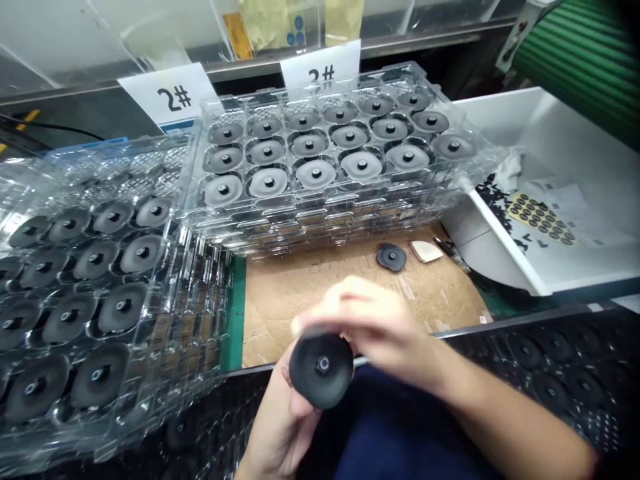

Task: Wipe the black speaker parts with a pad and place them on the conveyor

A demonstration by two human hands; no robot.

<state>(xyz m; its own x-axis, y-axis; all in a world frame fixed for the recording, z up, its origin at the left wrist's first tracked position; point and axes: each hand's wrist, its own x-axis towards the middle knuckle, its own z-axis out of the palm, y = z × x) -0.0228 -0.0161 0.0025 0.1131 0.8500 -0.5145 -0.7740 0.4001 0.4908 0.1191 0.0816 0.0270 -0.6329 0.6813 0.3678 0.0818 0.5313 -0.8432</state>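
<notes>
A dark round disc point(315, 390) with a small raised post at its centre is in my left hand point(280, 427), whose fingers and thumb wrap round it from below. My right hand point(380, 327) is over the far edge of that disc, its fingers bent toward it. Motion blurs the right fingers, and whether they grip or only touch the disc cannot be told. Beyond both hands, a similar dark piece point(391, 257) with a wavier outline lies on the cardboard sheet point(280, 300). A pale wedge-shaped piece point(426, 251) lies beside it.
Stacked clear trays point(320, 207) holding rows of similar discs stand at the back, and another stack point(165, 320) is at the left. A white bin point(515, 247) at the right contains small black bits and a yellow sticker sheet point(540, 217). A green ribbed hose point(580, 60) hangs upper right.
</notes>
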